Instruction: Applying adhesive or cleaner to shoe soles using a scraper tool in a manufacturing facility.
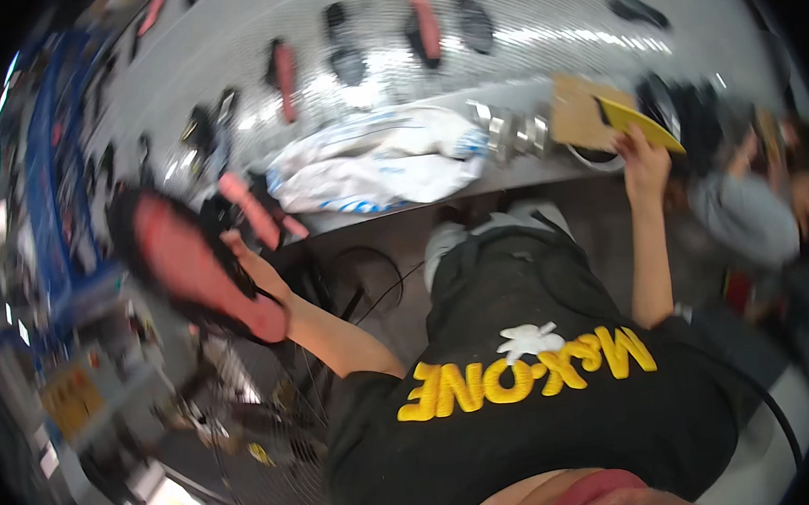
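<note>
My left hand [260, 265] grips a black shoe [184, 258] by its side. The shoe is tilted so that its pink underside shows, at the left of the workbench. At the right, my right hand [644, 162] is closed on a flat yellow strip-like tool [649, 121]; its exact kind cannot be made out. The tool is over or beside a brown cardboard piece [582, 113], with a round white-rimmed container [595, 160] partly hidden below it.
A crumpled white cloth or bag [379, 160] lies on the bench edge beside shiny metal cans [518, 134]. Several shoe parts, such as a pink-and-black one [423, 26], rest on the ridged metal conveyor [538, 18]. Another person [749, 210] is at the right; a fan [281, 430] stands lower left.
</note>
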The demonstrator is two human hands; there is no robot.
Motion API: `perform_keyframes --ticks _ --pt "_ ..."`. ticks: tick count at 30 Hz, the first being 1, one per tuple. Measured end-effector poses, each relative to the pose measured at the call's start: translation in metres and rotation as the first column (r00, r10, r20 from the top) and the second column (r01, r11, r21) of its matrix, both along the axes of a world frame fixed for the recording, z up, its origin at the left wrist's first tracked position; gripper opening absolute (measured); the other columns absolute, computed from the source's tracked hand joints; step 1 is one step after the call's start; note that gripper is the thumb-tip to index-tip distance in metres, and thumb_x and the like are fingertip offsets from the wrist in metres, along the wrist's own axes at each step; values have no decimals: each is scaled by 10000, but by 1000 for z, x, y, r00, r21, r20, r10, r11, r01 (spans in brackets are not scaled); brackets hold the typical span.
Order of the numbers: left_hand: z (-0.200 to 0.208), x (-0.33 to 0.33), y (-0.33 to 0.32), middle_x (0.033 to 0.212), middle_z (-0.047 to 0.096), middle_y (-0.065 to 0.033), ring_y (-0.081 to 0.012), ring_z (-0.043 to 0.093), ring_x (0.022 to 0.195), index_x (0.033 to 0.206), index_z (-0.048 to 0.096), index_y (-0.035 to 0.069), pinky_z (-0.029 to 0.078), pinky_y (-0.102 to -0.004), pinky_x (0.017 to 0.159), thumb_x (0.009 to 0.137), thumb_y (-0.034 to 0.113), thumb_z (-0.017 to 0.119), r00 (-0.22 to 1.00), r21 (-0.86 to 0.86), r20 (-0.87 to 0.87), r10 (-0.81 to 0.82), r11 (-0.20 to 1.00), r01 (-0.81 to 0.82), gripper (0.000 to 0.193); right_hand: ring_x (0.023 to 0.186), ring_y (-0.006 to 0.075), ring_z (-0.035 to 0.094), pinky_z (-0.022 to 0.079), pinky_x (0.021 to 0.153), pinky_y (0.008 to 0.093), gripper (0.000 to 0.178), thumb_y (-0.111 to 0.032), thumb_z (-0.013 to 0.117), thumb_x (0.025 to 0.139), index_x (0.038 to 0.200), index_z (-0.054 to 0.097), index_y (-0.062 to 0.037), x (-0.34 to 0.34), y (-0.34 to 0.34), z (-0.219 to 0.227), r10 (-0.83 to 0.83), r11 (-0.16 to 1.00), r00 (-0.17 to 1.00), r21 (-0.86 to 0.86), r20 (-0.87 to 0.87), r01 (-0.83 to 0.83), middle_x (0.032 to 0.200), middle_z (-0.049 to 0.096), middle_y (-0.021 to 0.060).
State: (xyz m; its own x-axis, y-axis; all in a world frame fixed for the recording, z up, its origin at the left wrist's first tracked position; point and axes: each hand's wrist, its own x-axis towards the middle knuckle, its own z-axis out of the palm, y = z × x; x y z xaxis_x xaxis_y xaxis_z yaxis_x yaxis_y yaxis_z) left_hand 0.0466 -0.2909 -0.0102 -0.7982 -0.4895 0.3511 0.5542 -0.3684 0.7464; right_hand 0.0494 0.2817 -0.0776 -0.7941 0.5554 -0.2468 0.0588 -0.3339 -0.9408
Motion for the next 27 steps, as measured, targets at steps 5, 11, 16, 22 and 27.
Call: perform_keyframes --ticks 5,11,16,22,27 --pt "29 -40 127 927 468 -69 -179 455 927 944 560 -1 397 -285 723 826 52 548 604 579 -500 -621 279 766 130 611 140 629 499 535 214 193 -93 639 855 967 632 63 49 48 -40 195 937 951 240 240 -253 776 663 108" --pt "21 -44 210 893 396 -40 -150 387 885 967 596 32 348 -257 740 837 94 584 599 503 -363 -714 391 770 144 485 50 508 395 432 180 152 -110 626 868 980 661 -14 69 60 -90 265 883 917 306 300 -355 651 584 5" --pt "14 -61 248 863 445 -67 -235 441 813 1001 665 117 374 -287 688 887 202 562 437 133 -242 -867 416 900 175 462 30 468 337 403 180 165 -103 621 863 1008 669 -42 50 67 -120 306 816 855 347 419 -462 631 571 -15" --pt "25 -70 262 914 440 -89 -224 423 813 1082 594 83 389 -274 734 883 72 559 270 82 -219 -938 258 963 202 436 47 470 344 392 196 188 -134 644 843 982 663 -8 48 72 -135 325 842 836 267 442 -468 574 552 -5" --pt "28 -54 273 929 450 -96 -232 434 815 1099 579 74 395 -283 732 883 84 558 296 107 -190 -936 280 954 218 425 56 479 357 392 203 184 -171 659 841 891 667 6 39 73 -141 316 815 808 295 497 -500 525 546 6"
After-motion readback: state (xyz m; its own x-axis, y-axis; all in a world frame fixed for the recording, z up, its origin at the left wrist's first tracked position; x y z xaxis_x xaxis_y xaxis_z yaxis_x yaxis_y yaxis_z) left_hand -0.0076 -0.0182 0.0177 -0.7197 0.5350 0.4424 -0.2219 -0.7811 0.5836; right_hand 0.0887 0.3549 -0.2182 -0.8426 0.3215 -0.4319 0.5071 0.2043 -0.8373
